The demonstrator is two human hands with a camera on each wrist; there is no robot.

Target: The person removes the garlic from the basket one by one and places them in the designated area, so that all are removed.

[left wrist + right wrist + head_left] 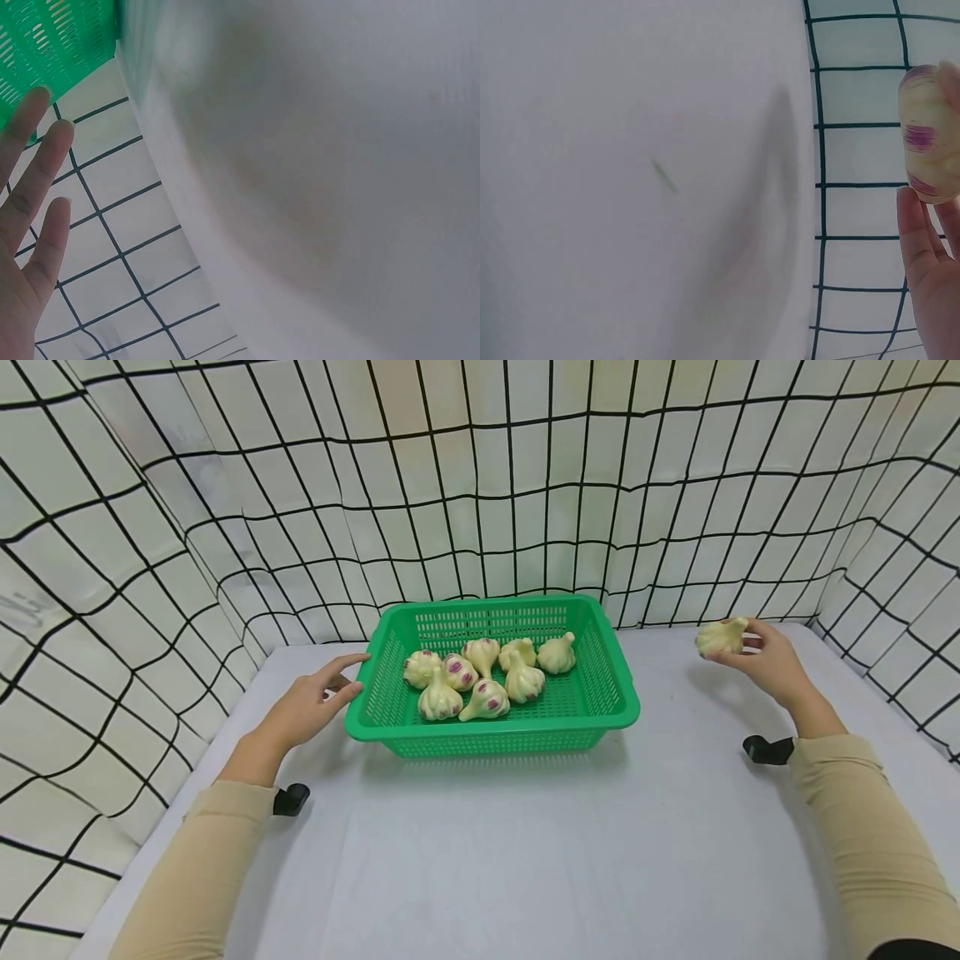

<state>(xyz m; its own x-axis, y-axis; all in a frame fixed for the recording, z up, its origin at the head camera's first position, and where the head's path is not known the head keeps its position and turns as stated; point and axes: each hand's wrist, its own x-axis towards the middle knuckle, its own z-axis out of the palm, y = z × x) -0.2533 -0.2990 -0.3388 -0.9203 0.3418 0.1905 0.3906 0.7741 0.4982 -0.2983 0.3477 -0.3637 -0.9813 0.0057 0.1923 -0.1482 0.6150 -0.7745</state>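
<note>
A green plastic basket [495, 742] with slotted walls stands toward the back of the table, and several garlic bulbs [439, 700] lie inside it, mostly in its left and middle part. At the basket's left end, my left hand [303, 706] has its fingertips at the rim; contact is hard to tell. The left wrist view shows that hand's fingers [56, 161] extended and spread. Off to the right of the basket, my right hand [776, 664] holds one garlic bulb [722, 637] above the table between thumb and fingers. Purple streaks mark this bulb [926, 139] in the right wrist view.
A white cloth-like surface [480, 852] covers the table. Black netting [510, 485] over white sheeting rises behind and at both sides, close beyond the basket and my right hand. A small greenish mark [664, 175] shows on the white surface.
</note>
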